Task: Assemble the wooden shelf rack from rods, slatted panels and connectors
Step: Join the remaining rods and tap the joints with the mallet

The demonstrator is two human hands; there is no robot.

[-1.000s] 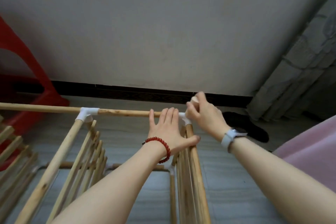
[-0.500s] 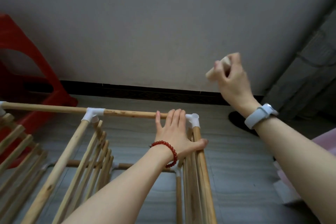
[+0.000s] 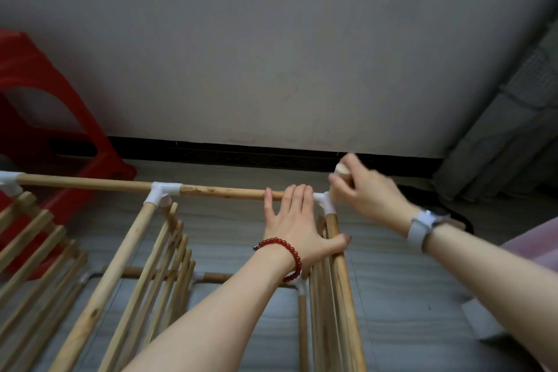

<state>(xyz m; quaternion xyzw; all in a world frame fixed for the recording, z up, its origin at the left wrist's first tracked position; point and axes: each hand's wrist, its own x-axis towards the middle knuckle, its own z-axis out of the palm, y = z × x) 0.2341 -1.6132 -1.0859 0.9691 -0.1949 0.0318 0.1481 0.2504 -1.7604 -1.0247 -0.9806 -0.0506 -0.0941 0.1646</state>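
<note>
Head view, looking down along two bare forearms at a partly built wooden shelf rack (image 3: 169,251) standing on a grey floor (image 3: 398,287) near a pale wall (image 3: 271,39). A long top rod (image 3: 90,183) runs left to right, joined by a white connector (image 3: 161,195) to a rod that comes toward the viewer, with slatted panels (image 3: 172,257) hanging below. At the rod's right end sits a white corner connector (image 3: 324,202). The left hand (image 3: 297,229), with a red bead bracelet (image 3: 283,254) on its wrist, lies flat and spread — fingers straight across the top rod, thumb stretched onto the right side rod (image 3: 341,275). The right hand (image 3: 367,193), blurred, with a pale watch (image 3: 422,225) on its wrist, is just beside the corner connector, its fingers curled around a short wooden piece (image 3: 341,170). A red plastic stool (image 3: 45,118) stands at the left; a grey curtain (image 3: 513,130) hangs at the right.
</note>
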